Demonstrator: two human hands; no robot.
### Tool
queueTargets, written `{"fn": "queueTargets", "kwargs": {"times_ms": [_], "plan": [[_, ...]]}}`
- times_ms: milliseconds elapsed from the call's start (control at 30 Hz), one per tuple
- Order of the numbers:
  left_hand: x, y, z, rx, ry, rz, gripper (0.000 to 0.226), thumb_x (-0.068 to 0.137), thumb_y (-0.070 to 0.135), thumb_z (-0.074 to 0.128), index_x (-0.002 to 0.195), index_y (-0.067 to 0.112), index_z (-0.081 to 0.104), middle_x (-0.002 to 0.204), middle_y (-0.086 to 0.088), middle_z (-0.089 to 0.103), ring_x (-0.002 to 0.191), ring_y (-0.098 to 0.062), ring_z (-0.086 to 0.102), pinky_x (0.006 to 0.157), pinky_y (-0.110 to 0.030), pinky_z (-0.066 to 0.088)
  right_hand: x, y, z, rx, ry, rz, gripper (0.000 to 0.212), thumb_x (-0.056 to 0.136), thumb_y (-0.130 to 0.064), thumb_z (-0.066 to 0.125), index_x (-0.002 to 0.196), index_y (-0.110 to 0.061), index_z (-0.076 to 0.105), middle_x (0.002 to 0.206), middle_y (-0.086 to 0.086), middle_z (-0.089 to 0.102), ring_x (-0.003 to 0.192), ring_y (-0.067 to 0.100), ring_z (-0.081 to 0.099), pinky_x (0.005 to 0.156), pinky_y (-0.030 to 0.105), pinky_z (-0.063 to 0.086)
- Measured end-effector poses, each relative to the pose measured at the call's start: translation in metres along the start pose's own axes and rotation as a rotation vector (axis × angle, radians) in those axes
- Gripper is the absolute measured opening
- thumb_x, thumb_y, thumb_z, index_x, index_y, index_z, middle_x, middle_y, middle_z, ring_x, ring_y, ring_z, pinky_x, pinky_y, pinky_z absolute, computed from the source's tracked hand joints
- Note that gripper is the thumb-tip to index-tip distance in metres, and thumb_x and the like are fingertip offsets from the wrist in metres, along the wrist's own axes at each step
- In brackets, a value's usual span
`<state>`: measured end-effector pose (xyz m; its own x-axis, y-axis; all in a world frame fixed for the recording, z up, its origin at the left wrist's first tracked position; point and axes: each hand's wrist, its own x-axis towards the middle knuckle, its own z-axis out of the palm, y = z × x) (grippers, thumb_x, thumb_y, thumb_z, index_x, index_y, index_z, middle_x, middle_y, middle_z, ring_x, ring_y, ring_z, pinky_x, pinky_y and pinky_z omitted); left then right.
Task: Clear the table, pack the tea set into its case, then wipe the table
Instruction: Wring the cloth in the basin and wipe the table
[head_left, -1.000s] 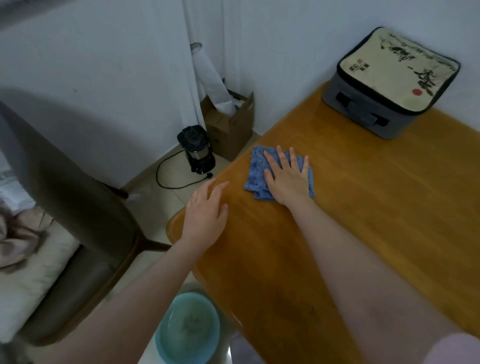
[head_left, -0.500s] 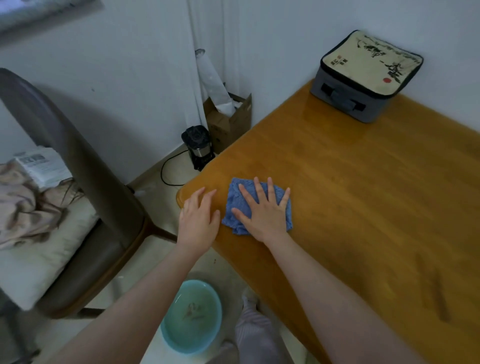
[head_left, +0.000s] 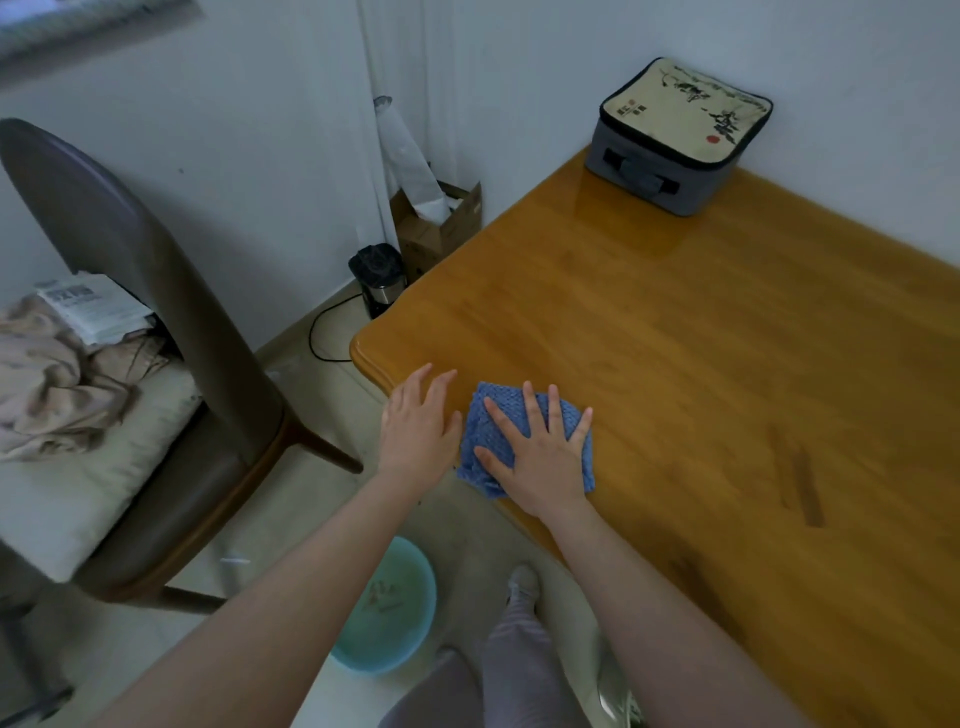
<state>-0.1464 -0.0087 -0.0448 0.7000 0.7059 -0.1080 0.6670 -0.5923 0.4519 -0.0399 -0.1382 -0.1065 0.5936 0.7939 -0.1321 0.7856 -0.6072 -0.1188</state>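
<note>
At the table's (head_left: 675, 338) near corner, a right hand (head_left: 540, 457) pressed a blue cloth (head_left: 485, 431) flat, fingers spread wide. The left hand (head_left: 415, 426) rested open beside it. The zipped tea-set case (head_left: 680, 140) sat at the far edge, suggesting only wiping remained.

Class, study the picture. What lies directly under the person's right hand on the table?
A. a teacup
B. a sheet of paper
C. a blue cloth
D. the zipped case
C: the right hand lies flat, fingers spread, on the blue cloth near the table edge, while the case stands apart at the far corner.
</note>
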Motion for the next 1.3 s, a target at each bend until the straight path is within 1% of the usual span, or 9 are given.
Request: {"fn": "queueTargets", "kwargs": {"times_ms": [167,367,500,567,667,733,867,1100,1300], "plan": [[-0.003,0.008,0.009,0.004,-0.033,0.007,0.052,0.098,0.031,0.046,0.147,0.028,0.03,0.158,-0.003,0.018,0.146,-0.027,0.016,0.12,-0.045,0.013,-0.025,0.022,0.0,0.014,0.024,0.084,0.067,0.087,-0.077,0.007,0.149,-0.053,0.006,0.163,0.002,0.004,0.149,0.033,-0.006,0.109,0.07,-0.01],[0.005,0.015,0.014,0.019,-0.04,-0.001,0.053,0.098,0.032,0.046,0.148,0.029,0.029,0.159,-0.002,0.016,0.146,-0.026,0.013,0.12,-0.045,0.009,-0.023,0.025,0.003,0.035,0.074,0.111,0.064,0.09,-0.074,0.015,0.149,-0.049,0.02,0.161,0.003,0.017,0.149,0.034,0.009,0.111,0.069,0.0],[0.015,0.019,0.018,0.041,-0.039,0.004,0.054,0.097,0.032,0.046,0.148,0.029,0.029,0.159,-0.003,0.017,0.146,-0.026,0.014,0.119,-0.044,0.008,-0.017,0.028,0.004,0.039,0.095,0.134,0.061,0.092,-0.07,0.018,0.148,-0.048,0.024,0.16,0.003,0.023,0.148,0.033,0.014,0.111,0.068,0.003],[0.02,0.023,0.02,0.036,-0.045,0.012,0.053,0.097,0.032,0.046,0.148,0.029,0.029,0.158,-0.003,0.017,0.146,-0.025,0.013,0.119,-0.044,0.007,-0.009,0.031,0.002,0.037,0.092,0.158,0.061,0.093,-0.069,0.017,0.149,-0.047,0.023,0.16,0.002,0.021,0.148,0.033,0.011,0.112,0.068,0.001],[0.028,0.028,0.021,0.037,-0.054,0.026,0.053,0.097,0.032,0.045,0.148,0.03,0.028,0.159,-0.002,0.016,0.146,-0.025,0.013,0.119,-0.044,0.007,0.005,0.038,-0.001,0.025,0.056,0.181,0.06,0.093,-0.066,0.01,0.15,-0.048,0.014,0.162,0.0,0.011,0.15,0.031,0.002,0.112,0.067,-0.005],[0.034,0.03,0.022,0.048,-0.06,0.031,0.053,0.098,0.033,0.045,0.148,0.03,0.027,0.159,-0.002,0.016,0.146,-0.025,0.012,0.119,-0.044,0.007,0.015,0.044,-0.003,0.025,0.048,0.19,0.06,0.094,-0.064,0.008,0.15,-0.047,0.013,0.163,-0.001,0.01,0.15,0.03,0.002,0.112,0.066,-0.006],[0.048,0.035,0.025,0.066,-0.06,0.027,0.054,0.098,0.033,0.044,0.149,0.03,0.027,0.159,-0.002,0.017,0.146,-0.025,0.013,0.12,-0.045,0.008,0.039,0.059,-0.006,0.036,0.067,0.192,0.057,0.096,-0.06,0.01,0.15,-0.046,0.015,0.162,-0.001,0.014,0.15,0.028,0.005,0.113,0.065,-0.004],[0.077,0.052,0.033,0.055,-0.036,0.027,0.051,0.098,0.031,0.045,0.147,0.03,0.031,0.159,-0.002,0.017,0.146,-0.024,0.013,0.119,-0.044,0.008,0.086,0.089,-0.017,0.004,0.029,0.148,0.058,0.095,-0.058,0.002,0.151,-0.045,0.006,0.163,-0.004,0.002,0.15,0.025,-0.005,0.114,0.063,-0.008],[0.086,0.064,0.04,0.061,-0.026,0.015,0.051,0.099,0.032,0.044,0.148,0.03,0.03,0.159,-0.002,0.017,0.146,-0.024,0.013,0.119,-0.045,0.009,0.141,0.118,-0.031,0.017,-0.022,0.066,0.053,0.1,-0.055,0.011,0.152,-0.045,0.005,0.163,-0.006,-0.002,0.149,0.024,-0.012,0.114,0.063,-0.007]]}}
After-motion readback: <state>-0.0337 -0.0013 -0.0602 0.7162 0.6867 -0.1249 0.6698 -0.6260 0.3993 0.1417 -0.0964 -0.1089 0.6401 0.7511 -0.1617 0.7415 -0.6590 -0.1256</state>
